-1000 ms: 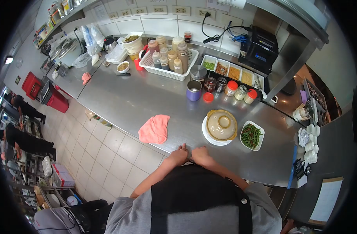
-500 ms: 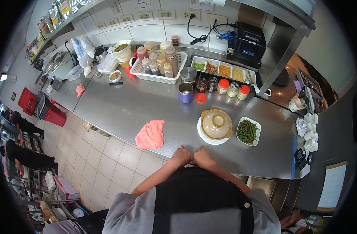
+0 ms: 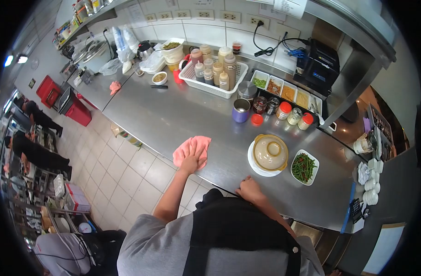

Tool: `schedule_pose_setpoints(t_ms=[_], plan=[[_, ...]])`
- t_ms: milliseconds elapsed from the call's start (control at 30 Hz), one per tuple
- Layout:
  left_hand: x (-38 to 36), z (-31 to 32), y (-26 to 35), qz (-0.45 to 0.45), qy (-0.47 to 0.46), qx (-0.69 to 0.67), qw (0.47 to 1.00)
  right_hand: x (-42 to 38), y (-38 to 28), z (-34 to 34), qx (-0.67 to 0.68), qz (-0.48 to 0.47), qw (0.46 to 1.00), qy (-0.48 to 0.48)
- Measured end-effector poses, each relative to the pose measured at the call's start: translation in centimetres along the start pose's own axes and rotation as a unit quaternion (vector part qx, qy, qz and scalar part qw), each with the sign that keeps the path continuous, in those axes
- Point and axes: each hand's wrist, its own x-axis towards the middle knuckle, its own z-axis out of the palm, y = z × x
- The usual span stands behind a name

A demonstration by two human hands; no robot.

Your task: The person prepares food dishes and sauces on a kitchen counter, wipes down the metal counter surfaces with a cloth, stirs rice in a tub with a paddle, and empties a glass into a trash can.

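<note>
My left hand lies on a pink cloth near the counter's front edge, fingers stretched and spread over it. The cloth is bunched and rumpled beneath them. At the same edge, to the right, my right hand rests with its fingers curled in, and no object shows in it. Beyond that hand sits a lidded tan clay pot on a white plate. Right of the pot is a white square dish of green beans.
A white basket of squeeze bottles stands at the back. Beside it are a purple cup, several jars and topping trays. A black printer sits behind. Co-workers stand far left.
My left hand has left my right hand's side and moved left onto the pink cloth. My right hand stays at the counter edge. The whole view has shifted and tilted.
</note>
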Motion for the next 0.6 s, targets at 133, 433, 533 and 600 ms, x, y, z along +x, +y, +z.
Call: schedule_pose_setpoints(t_ms=[133,433,533,600], plan=[[-0.9,-0.4,1.0,-0.012,0.046,-0.031,0.998,1.0,-0.3,-0.7,-0.012,0.009,0.999,-0.035],[-1.3,-0.5,1.0,-0.032,0.059,-0.034,0.997,3.7,-1.1,-0.9,-0.033,0.011,0.995,-0.099],[-1.6,-0.2,0.9,-0.042,0.062,-0.021,0.997,4.7,-1.6,-0.7,-0.052,0.019,0.992,-0.111],[-1.9,-0.5,1.2,-0.052,0.041,-0.016,0.998,5.2,-2.1,-0.8,-0.061,0.021,0.991,-0.121]])
